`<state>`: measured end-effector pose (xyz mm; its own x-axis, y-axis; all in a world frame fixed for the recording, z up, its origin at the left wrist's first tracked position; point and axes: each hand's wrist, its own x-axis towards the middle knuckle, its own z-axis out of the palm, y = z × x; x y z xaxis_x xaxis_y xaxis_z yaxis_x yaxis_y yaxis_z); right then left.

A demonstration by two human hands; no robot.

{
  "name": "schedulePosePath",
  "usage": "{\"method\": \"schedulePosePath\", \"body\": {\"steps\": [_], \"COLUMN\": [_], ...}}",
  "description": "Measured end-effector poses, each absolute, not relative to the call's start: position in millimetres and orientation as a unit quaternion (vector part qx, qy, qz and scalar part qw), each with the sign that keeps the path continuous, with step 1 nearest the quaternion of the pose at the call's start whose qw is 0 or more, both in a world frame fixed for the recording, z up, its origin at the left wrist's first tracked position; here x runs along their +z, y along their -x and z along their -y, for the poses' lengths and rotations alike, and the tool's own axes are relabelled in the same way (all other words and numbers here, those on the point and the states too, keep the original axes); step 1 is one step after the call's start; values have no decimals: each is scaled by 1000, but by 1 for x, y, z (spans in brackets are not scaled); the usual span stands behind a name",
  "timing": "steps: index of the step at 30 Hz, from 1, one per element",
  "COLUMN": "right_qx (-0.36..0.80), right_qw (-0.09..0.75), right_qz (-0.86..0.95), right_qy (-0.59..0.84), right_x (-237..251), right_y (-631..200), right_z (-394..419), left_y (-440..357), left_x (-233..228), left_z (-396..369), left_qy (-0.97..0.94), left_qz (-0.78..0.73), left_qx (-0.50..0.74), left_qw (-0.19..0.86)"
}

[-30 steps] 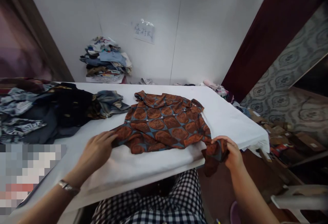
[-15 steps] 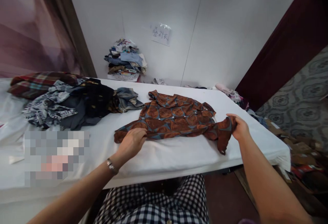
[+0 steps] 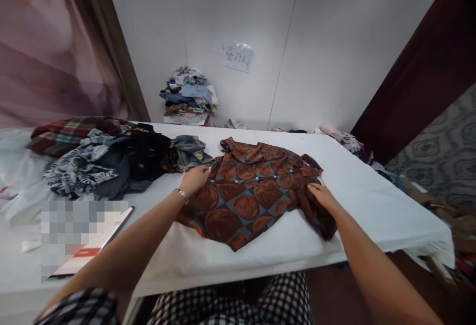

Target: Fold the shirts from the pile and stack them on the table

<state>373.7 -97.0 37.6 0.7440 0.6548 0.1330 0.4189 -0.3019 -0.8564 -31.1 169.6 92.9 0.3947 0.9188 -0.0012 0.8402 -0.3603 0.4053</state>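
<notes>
Rust-and-blue patterned shirt [image 3: 253, 198] lies flat on the white desk [image 3: 372, 206], mid-fold I'd say. Left hand [image 3: 194, 179] presses its left edge with a flat, open grip; right hand [image 3: 323, 196] rests open on the folded-in sleeve. Next probably means smoothing and folding the other side. Half a second ago the right hand was carrying that sleeve in.

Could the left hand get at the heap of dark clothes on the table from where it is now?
Probably yes. The left hand rests on the patterned shirt at its left edge, and the heap of dark clothes lies just beside it on the table, with nothing between them.
</notes>
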Motion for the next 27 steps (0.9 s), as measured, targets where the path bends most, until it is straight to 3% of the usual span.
{"method": "schedulePosePath", "body": {"steps": [7,16,20,24,27], "right_qx": [-27,-4,56,133,161], "right_qw": [333,363,465,675,794], "right_qz": [501,497,434,280,196], "right_qy": [798,788,770,669,552], "right_x": [-8,-1,4,29,55], "right_y": [-354,-353,-352,-351,-354], "right_z": [106,105,103,110,127], "left_y": [-30,40,35,22,23], "left_x": [75,108,95,66,47], "left_z": [-208,-238,-184,-88,-38], "left_qy": [-812,-813,-869,-954,-969], "left_qz": [-556,-560,-424,-216,-181], "left_qx": [94,135,250,178,133], "left_qw": [154,83,46,112,98]}}
